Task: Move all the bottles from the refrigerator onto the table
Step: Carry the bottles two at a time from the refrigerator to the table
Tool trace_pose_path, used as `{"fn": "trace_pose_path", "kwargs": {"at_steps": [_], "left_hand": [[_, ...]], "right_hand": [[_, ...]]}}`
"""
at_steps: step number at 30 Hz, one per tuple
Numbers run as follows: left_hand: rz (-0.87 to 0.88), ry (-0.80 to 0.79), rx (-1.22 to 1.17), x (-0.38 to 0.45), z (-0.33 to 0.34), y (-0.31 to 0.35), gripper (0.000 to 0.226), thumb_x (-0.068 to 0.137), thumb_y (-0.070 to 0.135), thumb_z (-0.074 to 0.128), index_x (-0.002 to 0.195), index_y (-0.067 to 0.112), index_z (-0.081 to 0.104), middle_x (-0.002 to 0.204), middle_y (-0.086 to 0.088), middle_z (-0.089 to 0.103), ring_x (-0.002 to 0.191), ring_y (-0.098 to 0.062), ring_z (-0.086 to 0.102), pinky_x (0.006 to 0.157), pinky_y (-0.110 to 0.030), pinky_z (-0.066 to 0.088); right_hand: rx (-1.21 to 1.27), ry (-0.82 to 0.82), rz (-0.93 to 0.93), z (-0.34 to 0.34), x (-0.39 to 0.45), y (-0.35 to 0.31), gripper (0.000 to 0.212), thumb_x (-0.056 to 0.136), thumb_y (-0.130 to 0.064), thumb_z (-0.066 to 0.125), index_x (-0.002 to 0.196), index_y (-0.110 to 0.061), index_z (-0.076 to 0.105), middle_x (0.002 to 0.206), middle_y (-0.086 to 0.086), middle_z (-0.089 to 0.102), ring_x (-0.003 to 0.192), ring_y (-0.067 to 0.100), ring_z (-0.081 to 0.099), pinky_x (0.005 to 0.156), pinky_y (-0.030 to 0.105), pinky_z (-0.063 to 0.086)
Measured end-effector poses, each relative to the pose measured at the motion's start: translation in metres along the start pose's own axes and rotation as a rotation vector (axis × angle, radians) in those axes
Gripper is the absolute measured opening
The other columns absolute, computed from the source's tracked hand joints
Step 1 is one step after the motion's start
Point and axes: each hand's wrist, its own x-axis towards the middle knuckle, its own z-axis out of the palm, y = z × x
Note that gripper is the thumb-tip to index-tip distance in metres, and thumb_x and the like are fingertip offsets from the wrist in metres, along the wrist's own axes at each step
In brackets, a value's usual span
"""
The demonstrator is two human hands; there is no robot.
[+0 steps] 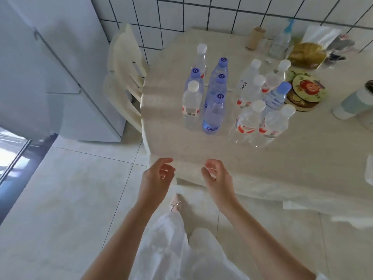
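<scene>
The floor of pale tiles was seen across the lower half, and a tiled wall ran along 12 o'clock. The refrigerator was seen at 10 o'clock, its doors closed, with a chair between it and the worktop, which filled the area from 1 to 3 o'clock. The bottles were all found standing upright on the worktop in two clusters: six at 12 o'clock, four of them blue-capped, and seven just to the right at 1 o'clock, mostly white-capped with red labels. A round coaster with a cartoon picture was seen just beyond the right cluster, a pale cup lay at 3 o'clock, and a bag of something yellow was set near the wall. Both hands were held over the near edge of the worktop, short of the bottles. The left hand and the right hand faced each other, fingers loosely curled, nothing being held by either.
</scene>
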Motion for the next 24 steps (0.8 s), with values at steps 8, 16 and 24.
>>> {"fn": "trace_pose_path", "kwargs": {"at_steps": [8, 16, 24], "left_hand": [[-0.242, 0.166, -0.04, -0.139, -0.022, -0.038, 0.033, 0.087, 0.008, 0.062, 0.092, 0.041, 0.062, 0.083, 0.011, 0.073, 0.075, 0.002, 0.066, 0.068, -0.01, 0.05], [-0.349, 0.339, -0.092, -0.225, -0.08, -0.087, 0.034, 0.088, 0.005, 0.06, 0.092, 0.038, 0.061, 0.081, 0.012, 0.073, 0.079, 0.003, 0.064, 0.07, -0.003, 0.045], [-0.4, 0.461, -0.154, -0.308, -0.197, -0.173, 0.033, 0.089, 0.007, 0.063, 0.092, 0.04, 0.061, 0.082, 0.012, 0.072, 0.079, -0.003, 0.065, 0.075, -0.016, 0.051]], "right_hand": [[-0.066, -0.299, -0.087, 0.024, -0.092, -0.001, 0.026, 0.092, -0.023, 0.059, 0.118, -0.018, 0.055, 0.112, -0.006, 0.062, 0.106, 0.01, 0.059, 0.095, 0.027, 0.048], [-0.125, -0.521, -0.135, 0.078, -0.168, -0.019, 0.022, 0.092, -0.019, 0.059, 0.113, -0.02, 0.058, 0.104, -0.011, 0.065, 0.1, 0.002, 0.061, 0.093, 0.027, 0.05], [-0.135, -0.686, -0.196, 0.205, -0.247, -0.062, 0.02, 0.093, -0.019, 0.058, 0.113, -0.019, 0.059, 0.105, -0.008, 0.067, 0.101, 0.004, 0.062, 0.074, 0.003, 0.045]]}}
